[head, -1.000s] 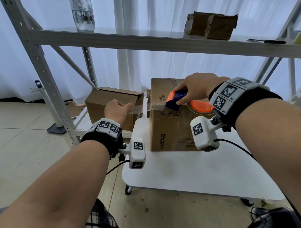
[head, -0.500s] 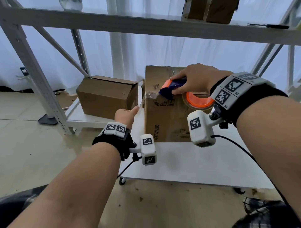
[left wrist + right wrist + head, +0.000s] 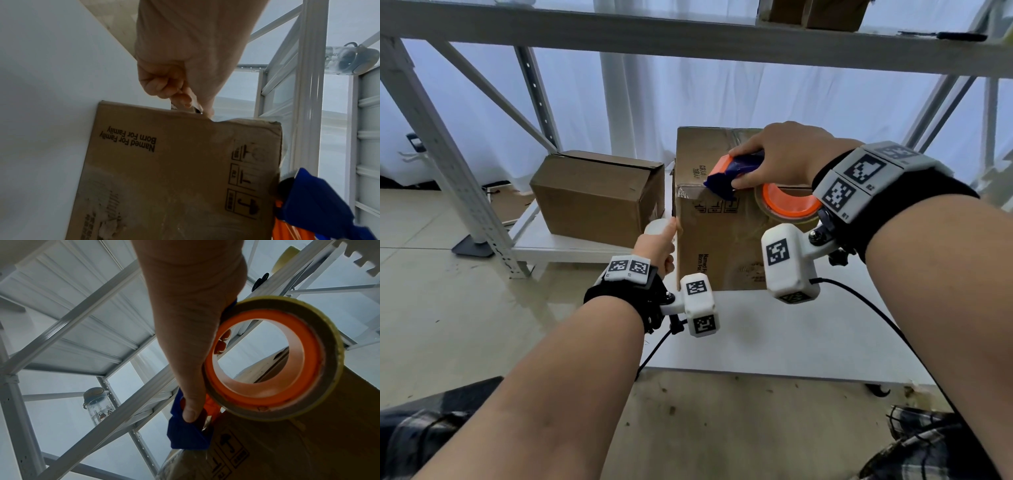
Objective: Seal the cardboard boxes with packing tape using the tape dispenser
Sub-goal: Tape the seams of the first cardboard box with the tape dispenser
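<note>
A tall cardboard box (image 3: 722, 243) stands on the white table (image 3: 791, 335). My right hand (image 3: 780, 154) grips the blue and orange tape dispenser (image 3: 732, 169) at the box's top front edge, and its tape roll (image 3: 275, 356) hangs in front of the box. Clear tape (image 3: 688, 198) runs from the dispenser over the top left corner. My left hand (image 3: 657, 243) sits at the box's left vertical edge. Its curled fingers (image 3: 164, 84) pinch the tape end there, thumb along the box's side. A second cardboard box (image 3: 599, 195) lies on a low shelf to the left.
A metal rack upright (image 3: 448, 164) stands at the left, and the rack's upper shelf (image 3: 688, 37) crosses overhead, carrying more boxes (image 3: 818, 13) and a black tool (image 3: 941, 35). A clear bottle (image 3: 98, 404) stands on that shelf. Wrist-camera cables hang over the table.
My left hand has come down and to the right, from beside the second box to the tall box's left edge. The dispenser stays at the top front edge.
</note>
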`<action>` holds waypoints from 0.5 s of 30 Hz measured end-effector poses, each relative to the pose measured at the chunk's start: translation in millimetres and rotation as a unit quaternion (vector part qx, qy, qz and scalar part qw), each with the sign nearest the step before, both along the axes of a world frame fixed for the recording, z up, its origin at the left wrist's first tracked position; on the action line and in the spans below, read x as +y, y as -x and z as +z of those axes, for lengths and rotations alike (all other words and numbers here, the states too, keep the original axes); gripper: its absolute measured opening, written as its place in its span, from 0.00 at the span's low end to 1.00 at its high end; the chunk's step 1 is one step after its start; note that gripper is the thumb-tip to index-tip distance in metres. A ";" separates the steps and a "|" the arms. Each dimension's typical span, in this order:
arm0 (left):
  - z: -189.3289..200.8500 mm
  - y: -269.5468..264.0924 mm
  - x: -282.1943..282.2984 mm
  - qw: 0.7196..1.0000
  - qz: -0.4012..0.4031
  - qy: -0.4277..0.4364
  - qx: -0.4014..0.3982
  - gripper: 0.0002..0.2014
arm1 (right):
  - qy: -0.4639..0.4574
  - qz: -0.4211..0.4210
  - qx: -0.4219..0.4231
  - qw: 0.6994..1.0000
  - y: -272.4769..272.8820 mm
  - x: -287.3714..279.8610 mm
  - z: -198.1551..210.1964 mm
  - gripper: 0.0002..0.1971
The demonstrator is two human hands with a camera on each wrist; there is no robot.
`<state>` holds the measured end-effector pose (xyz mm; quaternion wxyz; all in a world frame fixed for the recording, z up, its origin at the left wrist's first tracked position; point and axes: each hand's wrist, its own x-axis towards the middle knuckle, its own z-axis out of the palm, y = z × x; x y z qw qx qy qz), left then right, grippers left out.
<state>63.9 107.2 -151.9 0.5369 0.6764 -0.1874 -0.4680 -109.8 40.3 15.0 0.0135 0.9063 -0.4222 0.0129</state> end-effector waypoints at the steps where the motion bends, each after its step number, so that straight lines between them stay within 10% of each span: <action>1: 0.9 -0.3 -0.3 1.000 -0.014 -0.013 0.004 0.20 | 0.000 0.000 0.000 1.000 0.1 -0.1 -0.2 0.29; 15: 23.1 -18.7 5.6 0.966 -0.155 -0.190 -0.078 0.37 | 0.002 0.005 -0.006 1.000 1.4 -0.1 -0.8 0.29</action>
